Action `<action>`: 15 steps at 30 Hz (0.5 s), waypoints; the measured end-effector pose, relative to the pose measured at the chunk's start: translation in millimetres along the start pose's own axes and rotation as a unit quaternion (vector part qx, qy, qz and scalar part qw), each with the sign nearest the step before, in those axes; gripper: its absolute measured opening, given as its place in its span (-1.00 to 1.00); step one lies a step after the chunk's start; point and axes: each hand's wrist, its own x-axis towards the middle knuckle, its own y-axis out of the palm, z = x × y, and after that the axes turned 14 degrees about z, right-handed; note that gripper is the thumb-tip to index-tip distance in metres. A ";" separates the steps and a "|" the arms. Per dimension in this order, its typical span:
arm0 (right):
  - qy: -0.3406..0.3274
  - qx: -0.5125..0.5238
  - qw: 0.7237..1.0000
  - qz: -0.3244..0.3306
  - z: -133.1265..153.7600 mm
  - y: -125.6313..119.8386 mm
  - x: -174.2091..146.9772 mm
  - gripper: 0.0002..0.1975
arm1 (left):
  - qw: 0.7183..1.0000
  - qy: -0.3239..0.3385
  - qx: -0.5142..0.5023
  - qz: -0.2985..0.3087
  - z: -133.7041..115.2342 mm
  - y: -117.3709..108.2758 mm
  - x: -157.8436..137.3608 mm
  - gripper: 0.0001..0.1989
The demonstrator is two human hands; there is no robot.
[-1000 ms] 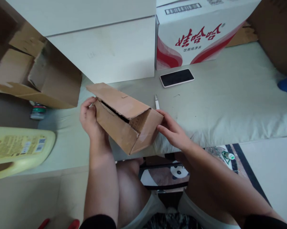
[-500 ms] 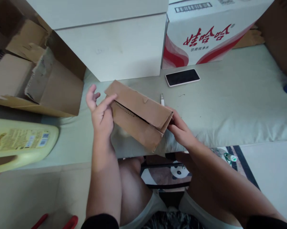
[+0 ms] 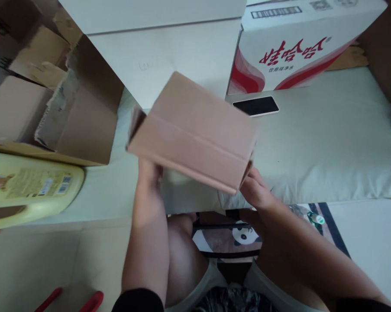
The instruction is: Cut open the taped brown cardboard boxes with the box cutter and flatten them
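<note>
Head view: my right hand (image 3: 254,185), half-curled, grips the cardboard box (image 3: 198,134). Left of it, my left hand (image 3: 151,170) sits beneath the box, its grip impossible to tell.

Pale green cloth, wrinkled at front edge, covered the surface (image 3: 318,151). Large white box (image 3: 182,54) stood at back, white-and-red carton (image 3: 295,56) just right of it. Open cardboard box (image 3: 93,104) at left, torn flaps. Dark brown panel (image 3: 386,65) at far right, kind unclear. Floor (image 3: 29,255) was light, tile joint visible at left. Panda-print item (image 3: 216,240) sat below the front edge. Light was dim, soft; faint shadows on floor.
</note>
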 end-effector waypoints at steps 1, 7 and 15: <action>-0.013 -0.032 0.999 0.009 1.7 -1.1 -0.4 -0.31 | 0.998 -0.050 -0.034 -0.007 -1.0 6.0 -1.3 -0.57; -0.044 -0.154 0.987 0.020 18.6 -6.5 2.7 -0.39 | 0.976 -0.187 -0.061 0.088 9.9 19.1 -8.7 -0.19; -0.063 -0.153 0.984 -0.064 24.9 -16.3 -1.8 -0.55 | 0.866 -0.392 0.103 0.295 -4.8 22.9 -20.9 -0.08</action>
